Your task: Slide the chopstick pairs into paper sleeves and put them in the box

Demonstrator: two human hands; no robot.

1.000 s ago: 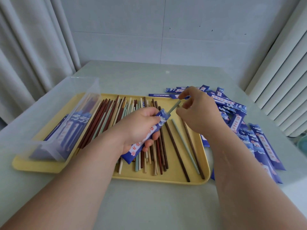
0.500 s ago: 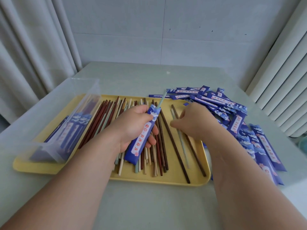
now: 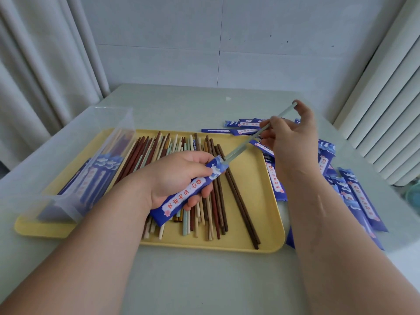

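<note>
- My left grip (image 3: 175, 178) curls round the blue paper sleeve (image 3: 178, 199), tilted above the yellow tray (image 3: 261, 201).
- My right grip (image 3: 293, 142), raised, pinches a pale green chopstick (image 3: 243, 145); its lower end meets the sleeve mouth.
- The clear box (image 3: 68, 178) stands on the tray's left end.

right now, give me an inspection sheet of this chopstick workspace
surface: pale table, yellow tray on it.
job's things: loose chopsticks lie on the tray; clear box at its left end holds packed sleeves; empty sleeves heaped on the table to the right.
clutter: teal object at right edge, too cropped to tell.
grippers: left hand grips a blue sleeve; right hand pinches a pale green chopstick, its tip at the sleeve's mouth.
cables: nothing seen.
surroundings: curtain left, white wall behind, ribbed panel right.
</note>
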